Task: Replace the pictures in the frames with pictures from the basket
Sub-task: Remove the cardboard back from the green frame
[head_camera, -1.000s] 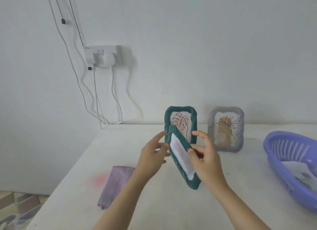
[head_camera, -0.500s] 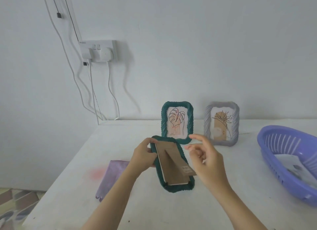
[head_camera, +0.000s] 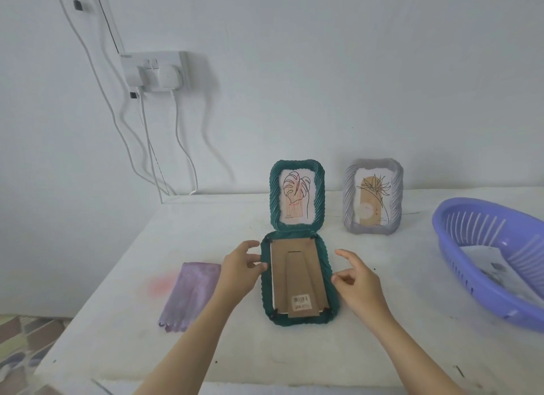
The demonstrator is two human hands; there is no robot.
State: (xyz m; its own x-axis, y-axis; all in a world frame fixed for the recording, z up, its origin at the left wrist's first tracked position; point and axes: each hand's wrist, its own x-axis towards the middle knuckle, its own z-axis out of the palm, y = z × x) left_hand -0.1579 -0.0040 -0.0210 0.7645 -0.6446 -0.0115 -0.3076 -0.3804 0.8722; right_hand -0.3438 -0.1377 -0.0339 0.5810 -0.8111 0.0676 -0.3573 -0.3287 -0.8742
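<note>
Mid-picture, the face-down green frame, seemingly light and stiff, is being touched at its ribbed rim, the likeliest hold, by the relaxed left hand; the right hand is being held empty.

Soft, even, bright light; faint shadows; wide-angle bending at the edges.

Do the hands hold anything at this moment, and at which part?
Nothing is gripped. The green frame lies face down on the table; the left hand touches its left rim, and the right hand is beside its right rim, open.
</note>
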